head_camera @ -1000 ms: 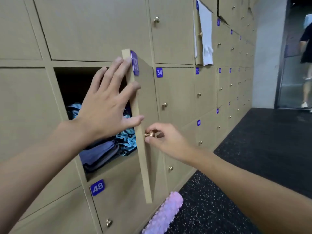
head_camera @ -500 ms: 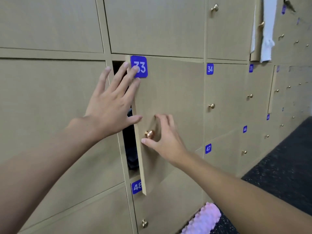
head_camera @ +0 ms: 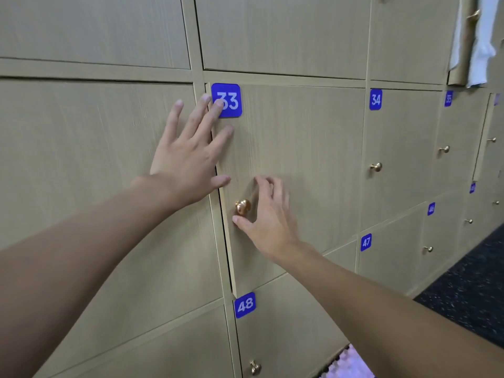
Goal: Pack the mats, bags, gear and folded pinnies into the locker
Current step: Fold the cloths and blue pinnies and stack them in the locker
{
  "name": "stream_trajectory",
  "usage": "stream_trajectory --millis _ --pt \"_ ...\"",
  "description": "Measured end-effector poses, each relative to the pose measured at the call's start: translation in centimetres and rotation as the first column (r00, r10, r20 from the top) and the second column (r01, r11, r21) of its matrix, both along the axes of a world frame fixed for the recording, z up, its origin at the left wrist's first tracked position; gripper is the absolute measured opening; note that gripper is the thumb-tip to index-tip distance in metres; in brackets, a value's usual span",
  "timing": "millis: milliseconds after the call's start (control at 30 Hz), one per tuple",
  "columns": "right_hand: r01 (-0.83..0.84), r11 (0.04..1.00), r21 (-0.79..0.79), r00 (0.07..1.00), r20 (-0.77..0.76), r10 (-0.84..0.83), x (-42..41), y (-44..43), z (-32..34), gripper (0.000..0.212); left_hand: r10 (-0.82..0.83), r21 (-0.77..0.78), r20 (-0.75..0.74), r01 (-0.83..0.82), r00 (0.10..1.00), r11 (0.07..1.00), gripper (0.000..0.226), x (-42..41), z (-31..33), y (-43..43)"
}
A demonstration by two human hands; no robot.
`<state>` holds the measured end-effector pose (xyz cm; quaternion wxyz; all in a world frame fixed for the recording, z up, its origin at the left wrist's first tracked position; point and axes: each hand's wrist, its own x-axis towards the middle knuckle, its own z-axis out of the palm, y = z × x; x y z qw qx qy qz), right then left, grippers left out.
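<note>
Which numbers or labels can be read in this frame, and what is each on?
"33": blue tag, on the locker door under the left hand.
"34": second tag, door to its right.
"47": third tag, door lower right.
"48": fourth tag, door below.
Farther tags at right: too blurred to read.

Tan locker door (head_camera: 294,170) numbered 33, almost shut

Door: locker door (head_camera: 300,165) 33 sits almost flush with its frame, a thin dark gap along its left edge.
Left hand (head_camera: 188,159): flat across that edge, fingers (head_camera: 171,124) straight and spread, one fingertip on the blue number plate (head_camera: 231,105).
Right hand (head_camera: 268,216): fingers loose beside the brass knob (head_camera: 242,207), thumb just beneath it, not gripping.
Floor (head_camera: 469,282): a pink ridged roller (head_camera: 351,364) lies at the lockers' foot.
</note>
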<state>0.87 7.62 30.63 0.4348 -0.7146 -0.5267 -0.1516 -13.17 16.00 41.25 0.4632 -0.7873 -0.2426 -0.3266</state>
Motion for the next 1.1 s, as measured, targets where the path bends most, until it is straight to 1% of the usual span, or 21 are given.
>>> stream_trajectory --millis 100,167,267,333,433,567,633,700,767,833,967,1033,1100 --pt "0.019 1.0 0.006 1.0 0.01 -0.019 0.0 0.6 0.0 0.082 0.03 -0.024 -0.005 -0.03 1.0 0.999 0.086 0.2 0.1 0.3" --pt "0.027 1.0 -0.012 1.0 0.008 -0.027 -0.1 0.9 0.0 0.083 0.064 -0.068 -0.007 -0.064 0.998 0.996 0.085 0.3 0.1 0.4" --pt "-0.014 0.997 -0.072 1.0 -0.004 0.014 0.2 0.9 0.0 0.087 0.113 -0.116 -0.028 -0.116 0.993 0.986 0.083 0.5 0.1 0.2" --pt "-0.052 0.991 -0.127 0.999 -0.012 0.051 0.6 0.3 -0.3 0.091 0.114 -0.149 -0.025 -0.117 0.993 0.982 0.082 0.6 -0.1 -0.1" --pt "-0.052 0.984 -0.172 0.999 -0.024 0.049 1.5 -1.4 -1.4 0.088 0.042 -0.234 0.059 -0.027 0.997 0.972 0.08 1.1 -1.7 -1.7" --pt "-0.012 0.975 -0.223 0.996 -0.092 -0.009 4.1 -4.3 -5.6 0.081 -0.164 -0.287 0.105 0.187 0.981 0.939 0.064 2.8 -7.2 -4.4" --pt "0.019 0.961 -0.277 0.988 -0.14 -0.059 5.9 -6.0 -8.7 0.079 -0.241 -0.425 0.088 0.255 0.967 0.868 0.058 4.2 -10.6 -5.6" --pt "0.044 0.943 -0.33 0.975 -0.19 -0.112 7.6 -7.8 -12.4 0.072 -0.29 -0.611 0.086 0.28 0.953 0.74 0.051 5.9 -14.7 -6.5" --pt "0.054 0.921 -0.385 0.955 -0.251 -0.161 9.3 -9.4 -16.3 0.072 -0.324 -0.742 0.075 0.27 0.943 0.614 0.045 7.8 -19.1 -7.4" --pt "0.057 0.896 -0.441 0.93 -0.304 -0.209 10.9 -10.8 -20.3 0.074 -0.325 -0.834 0.023 0.197 0.946 0.516 0.045 9.9 -24.1 -7.9" --pt "0.043 0.83 -0.556 0.856 -0.408 -0.317 13.4 -12.5 -28.4 0.07 -0.325 -0.955 -0.039 0.061 0.945 0.291 0.052 13.7 -34.5 -8.3" --pt "0.03 0.803 -0.595 0.806 -0.46 -0.372 14.3 -12.7 -32.4 0.068 -0.319 -0.976 -0.108 -0.039 0.942 0.213 0.055 15.1 -39.6 -8.2" --pt "0.003 0.778 -0.628 0.754 -0.509 -0.414 15.0 -12.6 -36.2 0.07 -0.305 -0.98 -0.173 -0.131 0.936 0.152 0.059 16.1 -44.4 -7.8"
